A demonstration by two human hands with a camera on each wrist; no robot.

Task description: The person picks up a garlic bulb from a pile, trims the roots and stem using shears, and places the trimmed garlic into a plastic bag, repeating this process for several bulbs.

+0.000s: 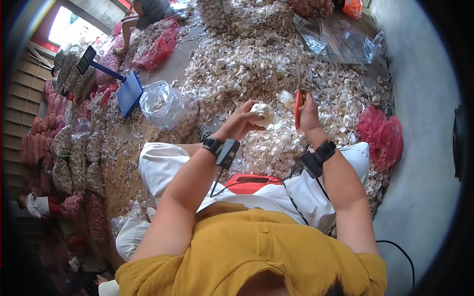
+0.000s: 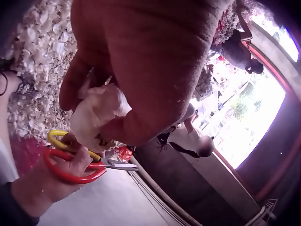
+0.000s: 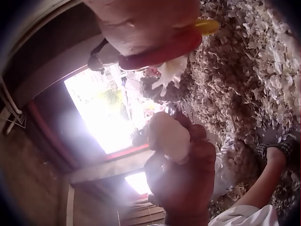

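In the head view my left hand [image 1: 241, 121] grips a whitish garlic bulb [image 1: 263, 115] between fingers and thumb. The left wrist view shows that bulb [image 2: 96, 113] close up, its papery skin partly loose. Just to the right, my right hand [image 1: 310, 114] holds a pair of scissors [image 1: 297, 117], blades pointing away from me. One handle loop is red and the other yellow, and the metal blades [image 2: 120, 164] show in the left wrist view. A pale flap of garlic skin [image 3: 172, 74] hangs by the scissors' handle. The two hands are a short gap apart.
Loose garlic skins [image 1: 237, 64] cover the floor ahead. A clear plastic bag [image 1: 160, 106] and a blue scale [image 1: 130, 93] stand on the left. Red netting [image 1: 380, 138] lies by the right wall [image 1: 424, 148]. Other people and stacked sacks [image 1: 76, 153] are at the far left.
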